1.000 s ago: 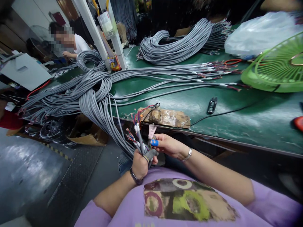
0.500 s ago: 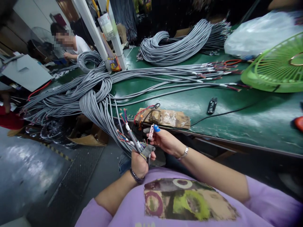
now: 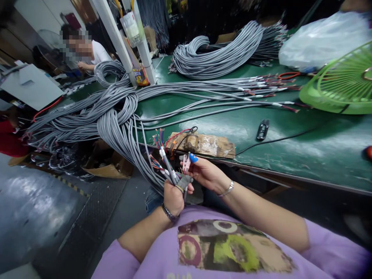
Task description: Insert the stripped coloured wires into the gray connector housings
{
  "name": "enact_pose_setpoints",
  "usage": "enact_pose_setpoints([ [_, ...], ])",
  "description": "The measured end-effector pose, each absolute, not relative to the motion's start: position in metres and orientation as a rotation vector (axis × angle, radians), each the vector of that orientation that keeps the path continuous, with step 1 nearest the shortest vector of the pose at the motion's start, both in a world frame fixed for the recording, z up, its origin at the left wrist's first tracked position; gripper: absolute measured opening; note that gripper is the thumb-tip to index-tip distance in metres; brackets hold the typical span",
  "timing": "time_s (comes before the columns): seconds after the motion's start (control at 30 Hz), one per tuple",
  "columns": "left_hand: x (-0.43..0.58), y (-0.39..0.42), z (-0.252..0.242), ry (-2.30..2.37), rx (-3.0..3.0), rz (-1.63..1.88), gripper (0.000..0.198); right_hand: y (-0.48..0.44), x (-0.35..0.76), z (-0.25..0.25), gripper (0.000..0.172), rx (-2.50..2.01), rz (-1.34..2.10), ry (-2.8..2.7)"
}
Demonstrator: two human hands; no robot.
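My left hand point(image 3: 173, 198) is closed around several grey multi-core cables point(image 3: 166, 162). Their sheath ends carry white bands, and thin coloured wires point(image 3: 158, 138) fan out at the tips. A grey cover sits on the left thumb. Just right of it, my right hand point(image 3: 211, 175) pinches a small flat pale-pink tool point(image 3: 186, 164) close to the wire ends; its exact kind is unclear. Blue covers the right thumb tip. Beyond the hands, a worn wooden block point(image 3: 207, 145) with a cord and a red wire lies at the bench edge.
Grey cable bundles point(image 3: 112, 104) drape over the green bench point(image 3: 290, 155) and its front edge. Black snips point(image 3: 262, 130) and a green fan point(image 3: 343, 83) are at right. A coiled bundle point(image 3: 217, 54) lies behind. A co-worker point(image 3: 97, 52) is at far left, past a white post point(image 3: 114, 38).
Both hands with the cables have shifted slightly right in view. The pink tool has turned a little and sits lower, nearer the left thumb.
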State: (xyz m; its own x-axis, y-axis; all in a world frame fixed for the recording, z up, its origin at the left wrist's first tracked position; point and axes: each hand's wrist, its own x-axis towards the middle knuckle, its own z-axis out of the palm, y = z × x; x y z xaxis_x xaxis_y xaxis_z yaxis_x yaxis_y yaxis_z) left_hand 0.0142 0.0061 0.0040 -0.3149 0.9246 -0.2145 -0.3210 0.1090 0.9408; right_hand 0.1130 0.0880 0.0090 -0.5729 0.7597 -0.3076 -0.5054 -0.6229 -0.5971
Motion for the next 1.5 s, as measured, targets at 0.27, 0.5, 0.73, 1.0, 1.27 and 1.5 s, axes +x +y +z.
enact_pose_setpoints([
  [0.27, 0.012, 0.002, 0.0, 1.263, 0.689, 1.458, 0.026, 0.084, 0.114, -0.001, 0.031, -0.692, 2.23, -0.621],
  [0.5, 0.004, -0.008, -0.009, 1.274, 0.734, 1.473, 0.03, 0.064, 0.138, -0.009, 0.038, -0.538, 2.252, -1.01],
  [0.73, 0.0, -0.011, -0.015, 1.278, 0.864, 1.425, 0.032, 0.052, 0.128, 0.007, 0.027, -0.683, 2.011, -1.265],
  [1.0, -0.001, -0.017, -0.013, 1.298, 0.877, 1.385, 0.035, 0.054, 0.12, 0.006, 0.034, -0.757, 2.149, -1.186],
  [1.27, 0.001, -0.009, -0.004, 1.233, 0.611, 1.568, 0.024, 0.051, 0.119, 0.004, 0.027, -0.64, 2.065, -1.191],
  [1.5, 0.001, -0.008, 0.007, 1.203, 0.529, 1.583, 0.022, 0.067, 0.126, -0.007, 0.032, -0.729, 2.175, -0.876],
])
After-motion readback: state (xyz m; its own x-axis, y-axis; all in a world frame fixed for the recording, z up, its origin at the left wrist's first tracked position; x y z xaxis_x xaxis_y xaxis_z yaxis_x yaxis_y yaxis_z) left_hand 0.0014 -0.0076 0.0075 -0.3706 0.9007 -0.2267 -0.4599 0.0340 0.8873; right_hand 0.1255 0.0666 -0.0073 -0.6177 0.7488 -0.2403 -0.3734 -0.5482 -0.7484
